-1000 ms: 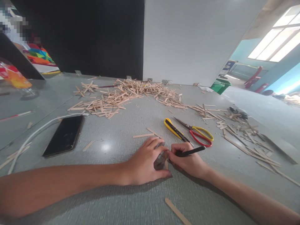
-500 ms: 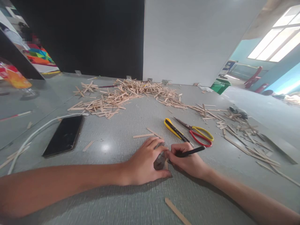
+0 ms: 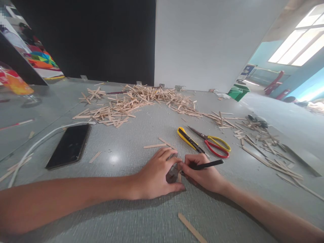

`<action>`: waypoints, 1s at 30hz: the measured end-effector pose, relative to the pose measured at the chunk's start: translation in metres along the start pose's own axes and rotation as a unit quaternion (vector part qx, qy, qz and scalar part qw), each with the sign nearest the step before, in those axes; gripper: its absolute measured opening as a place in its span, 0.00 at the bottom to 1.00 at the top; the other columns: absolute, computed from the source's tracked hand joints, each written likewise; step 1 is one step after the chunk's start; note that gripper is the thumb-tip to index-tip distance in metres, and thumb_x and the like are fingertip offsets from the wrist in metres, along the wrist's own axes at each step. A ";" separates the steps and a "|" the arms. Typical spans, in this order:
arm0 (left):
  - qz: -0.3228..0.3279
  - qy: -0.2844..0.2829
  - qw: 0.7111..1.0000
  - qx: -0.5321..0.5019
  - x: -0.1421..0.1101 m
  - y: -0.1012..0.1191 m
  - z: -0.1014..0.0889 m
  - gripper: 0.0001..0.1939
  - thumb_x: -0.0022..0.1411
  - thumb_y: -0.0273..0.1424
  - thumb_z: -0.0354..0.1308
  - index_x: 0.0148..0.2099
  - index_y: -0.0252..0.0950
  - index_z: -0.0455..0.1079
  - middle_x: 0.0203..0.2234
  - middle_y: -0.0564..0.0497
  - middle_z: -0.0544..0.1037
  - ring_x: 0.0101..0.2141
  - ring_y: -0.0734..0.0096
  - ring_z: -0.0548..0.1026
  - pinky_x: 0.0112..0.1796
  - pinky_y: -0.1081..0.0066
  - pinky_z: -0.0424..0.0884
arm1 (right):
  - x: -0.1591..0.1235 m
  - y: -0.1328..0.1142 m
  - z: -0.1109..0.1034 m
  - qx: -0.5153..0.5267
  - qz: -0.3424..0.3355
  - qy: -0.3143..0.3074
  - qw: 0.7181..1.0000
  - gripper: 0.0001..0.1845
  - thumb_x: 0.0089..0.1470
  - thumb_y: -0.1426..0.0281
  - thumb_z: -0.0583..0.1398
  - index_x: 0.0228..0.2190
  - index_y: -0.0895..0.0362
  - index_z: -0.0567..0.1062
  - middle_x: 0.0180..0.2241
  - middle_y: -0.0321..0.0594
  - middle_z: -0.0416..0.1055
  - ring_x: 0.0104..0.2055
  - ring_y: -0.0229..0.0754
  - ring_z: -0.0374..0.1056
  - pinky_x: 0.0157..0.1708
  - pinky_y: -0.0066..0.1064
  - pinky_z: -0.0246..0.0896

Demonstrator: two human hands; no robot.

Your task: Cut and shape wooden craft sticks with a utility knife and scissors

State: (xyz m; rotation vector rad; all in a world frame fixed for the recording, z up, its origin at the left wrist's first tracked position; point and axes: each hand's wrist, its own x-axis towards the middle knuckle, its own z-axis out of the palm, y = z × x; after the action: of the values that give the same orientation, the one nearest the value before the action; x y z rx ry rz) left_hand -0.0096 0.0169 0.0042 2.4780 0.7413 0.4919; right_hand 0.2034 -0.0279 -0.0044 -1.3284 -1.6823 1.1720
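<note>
My left hand (image 3: pixel 155 173) rests on the table with its thumb and fingers curved around a short wooden craft stick (image 3: pixel 179 177), steadying it near both ends. Part of that stick is hidden by my fingers. A black pen (image 3: pixel 210 164) is gripped in my right hand (image 3: pixel 205 175), its tip down by the stick. Just beyond my fingers lie two more craft sticks (image 3: pixel 154 146). A yellow and black utility knife (image 3: pixel 188 139) and scissors (image 3: pixel 215 143) with red and yellow handles sit beyond my right hand. Nearer to me is a loose stick (image 3: pixel 191 227).
A long pile of craft sticks (image 3: pixel 141 99) spreads along the back, below a black and white upright panel (image 3: pixel 202 44). At left are a phone (image 3: pixel 69 146), a white cable (image 3: pixel 32 146) and a bottle (image 3: pixel 16 82). Cut scraps (image 3: pixel 268 148) cover the right side.
The back end of the pen has shifted slightly right and down. Both hands stay almost where they were.
</note>
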 end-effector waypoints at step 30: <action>0.000 0.007 1.000 -0.021 0.000 0.001 -0.001 0.35 0.52 0.48 0.75 0.58 0.40 0.73 0.62 0.38 0.69 0.66 0.41 0.63 0.64 0.41 0.63 | 0.001 0.000 0.001 -0.012 -0.005 0.003 1.000 0.20 0.62 0.65 0.61 0.20 0.53 0.64 0.14 0.28 0.61 0.16 0.32 0.54 0.17 0.26 0.45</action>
State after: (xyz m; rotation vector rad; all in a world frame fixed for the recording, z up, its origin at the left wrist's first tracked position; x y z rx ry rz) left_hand -0.0102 0.0168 0.0057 2.4368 0.7298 0.5204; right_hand 0.2024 -0.0273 -0.0046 -1.3361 -1.7009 1.1441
